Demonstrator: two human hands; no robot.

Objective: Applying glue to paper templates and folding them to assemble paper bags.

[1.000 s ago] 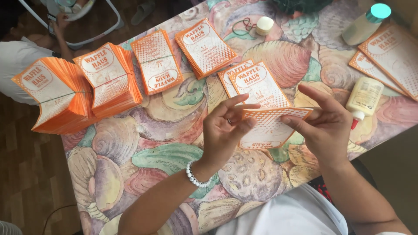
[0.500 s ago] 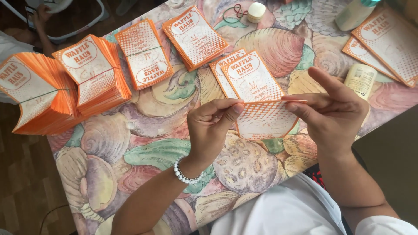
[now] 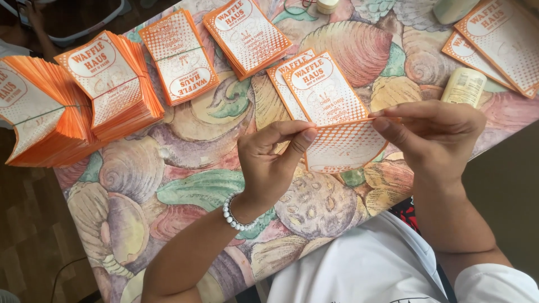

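Left hand (image 3: 269, 163): pinching the left end of the fold between thumb and forefinger, other fingers curled in, a white bead bracelet (image 3: 233, 216) sitting at the wrist
Right hand (image 3: 435, 132): gripping the right end of the same fold, forefinger stretched along the crease, thumb underneath, closed on the paper
Orange card (image 3: 337, 120): being held just above the counter, between the two hands, upper half with its white printed oval lying flat, lower dotted half hanging toward the body
Change since half a second ago: hands sitting a little further apart along the crease, fold line looking straighter and sharper, lower flap dropping more fully
Meaning for the work: crease seeming nearly set along its whole width, folding of this card looking close to finished
Second card (image 3: 283, 84): lying flat under the held one, peeking out at its left edge
Folded stacks (image 3: 84, 95): standing in two thick orange piles at the far left of the counter, well apart from the hands
Loose stacks (image 3: 210, 47): resting in two flatter piles further up the counter, unfolded
More cards (image 3: 499, 39): lying at the upper right corner
Cream bottle (image 3: 465, 87): lying on its side just beyond the right hand
Counter (image 3: 185, 163): showing a shell-patterned cloth in muted colours
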